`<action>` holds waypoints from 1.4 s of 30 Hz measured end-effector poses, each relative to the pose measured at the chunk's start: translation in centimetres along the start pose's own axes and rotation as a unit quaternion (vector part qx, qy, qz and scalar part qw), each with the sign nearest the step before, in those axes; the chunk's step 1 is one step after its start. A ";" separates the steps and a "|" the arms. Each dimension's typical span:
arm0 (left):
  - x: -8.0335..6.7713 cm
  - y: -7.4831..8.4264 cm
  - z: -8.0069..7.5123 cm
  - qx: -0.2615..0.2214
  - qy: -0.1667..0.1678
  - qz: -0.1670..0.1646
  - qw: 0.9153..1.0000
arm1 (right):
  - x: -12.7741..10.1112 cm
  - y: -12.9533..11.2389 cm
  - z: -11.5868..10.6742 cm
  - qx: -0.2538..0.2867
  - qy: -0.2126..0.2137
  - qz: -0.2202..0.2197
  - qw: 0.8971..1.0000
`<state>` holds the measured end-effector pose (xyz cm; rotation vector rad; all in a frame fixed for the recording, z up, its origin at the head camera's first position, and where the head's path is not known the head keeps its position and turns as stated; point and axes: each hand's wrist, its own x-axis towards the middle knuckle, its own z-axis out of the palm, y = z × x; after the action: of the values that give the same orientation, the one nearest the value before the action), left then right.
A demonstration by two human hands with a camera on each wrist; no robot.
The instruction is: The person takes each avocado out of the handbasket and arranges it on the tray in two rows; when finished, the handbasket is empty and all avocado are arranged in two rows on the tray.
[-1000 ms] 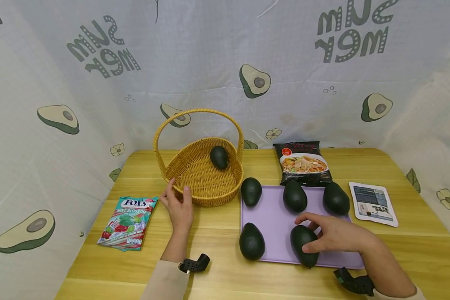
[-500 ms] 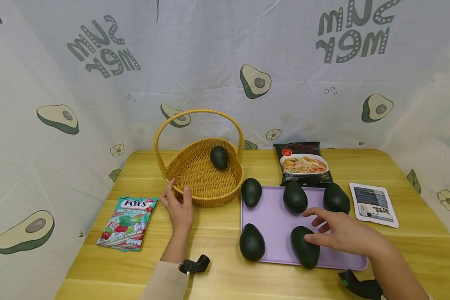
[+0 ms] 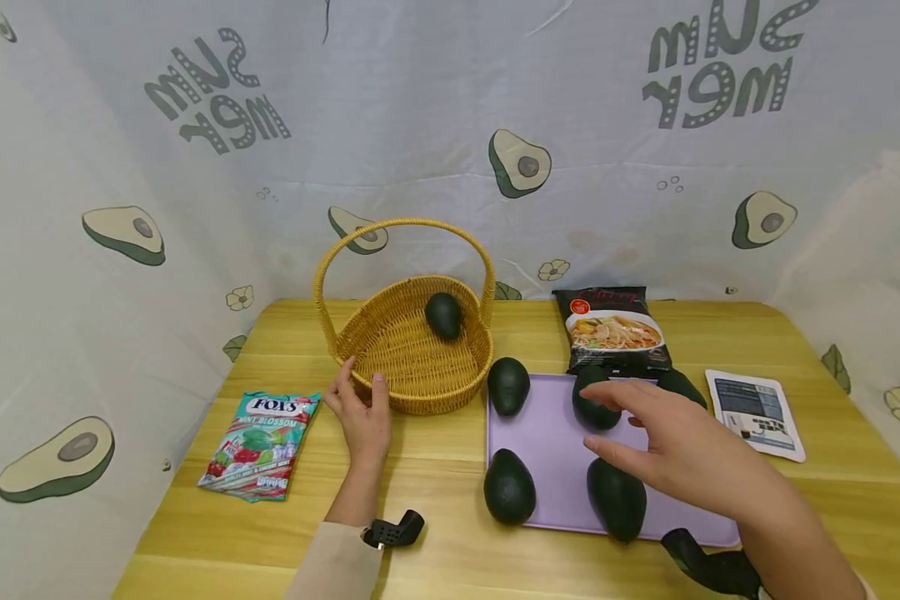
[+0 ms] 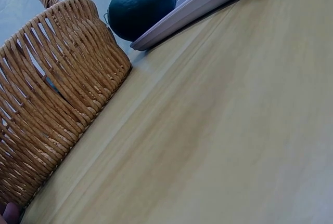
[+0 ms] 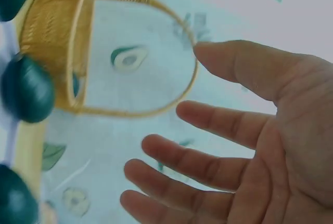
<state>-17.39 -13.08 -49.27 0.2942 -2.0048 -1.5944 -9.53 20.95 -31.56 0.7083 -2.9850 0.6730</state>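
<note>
My left hand (image 3: 362,421) touches the near left rim of a yellow wicker basket (image 3: 435,400) with its fingertips. One dark green avocado (image 3: 444,317) lies inside the basket. Over a lilac tray (image 3: 555,446) hovers my right hand (image 3: 667,437), its fingers spread and holding nothing; the right wrist view shows the bare palm (image 5: 307,130). Several avocados are on the tray: one at front left (image 3: 509,487), another at front middle (image 3: 617,500), a third at back left (image 3: 508,386). My right hand partly covers the back middle avocado (image 3: 594,408) and the back right avocado (image 3: 681,385).
A candy bag (image 3: 258,446) lies on the wooden table (image 3: 435,500) left of my left hand. Behind the tray is a black noodle packet (image 3: 615,329). A white pouch (image 3: 756,412) lies at right. A printed curtain (image 3: 420,125) hangs behind.
My right hand has let go of the front middle avocado and risen away from it, now farther back over the tray. The left hand stays at the basket. The head view has shifted slightly.
</note>
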 end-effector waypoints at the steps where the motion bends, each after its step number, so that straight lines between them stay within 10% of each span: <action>1: 0.0 0.0 0.0 0.000 -0.001 -0.001 1.000 | 0.4 -0.5 -0.2 -0.009 0.005 -0.013 1.000; 9: 0.2 -0.2 -0.1 -0.002 -0.005 -0.005 1.000 | 5.3 -3.1 -1.0 0.031 -0.002 -0.075 0.997; 19: 0.3 -0.2 -0.2 0.002 0.001 -0.012 1.000 | 12.7 -4.8 1.4 0.121 -0.027 -0.035 0.992; 42: 0.2 -0.2 0.1 0.005 0.008 0.004 1.000 | 23.2 -3.7 11.2 0.103 -0.024 0.076 0.991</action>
<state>-17.70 -13.14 -49.40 0.3013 -2.0009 -1.5725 -27.74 3.43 -38.00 0.5121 -3.0664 0.9991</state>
